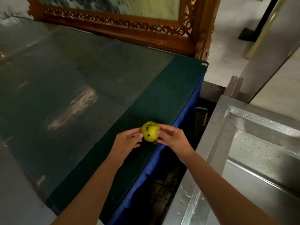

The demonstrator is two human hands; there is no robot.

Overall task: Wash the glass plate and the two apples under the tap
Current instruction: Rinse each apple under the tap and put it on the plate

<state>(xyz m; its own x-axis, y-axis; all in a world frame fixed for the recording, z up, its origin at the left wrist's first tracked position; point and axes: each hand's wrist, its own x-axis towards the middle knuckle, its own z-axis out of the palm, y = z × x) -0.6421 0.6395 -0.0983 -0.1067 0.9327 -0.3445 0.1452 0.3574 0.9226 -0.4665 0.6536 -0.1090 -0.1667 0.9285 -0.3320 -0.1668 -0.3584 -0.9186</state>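
Big table (90, 75) with a glass top over dark green cloth fills everything from 9 to 12 o'clock, with a carved wooden frame (123, 25) standing at its far edge. The wet steel sink (217, 132) sits at about 4 o'clock. Near the middle, over the table's right edge, both hands pinch one yellow-green apple (149, 131) with dark spots: left hand (128, 142) on its left side, right hand (172, 137) on its right, fingers closed on it.
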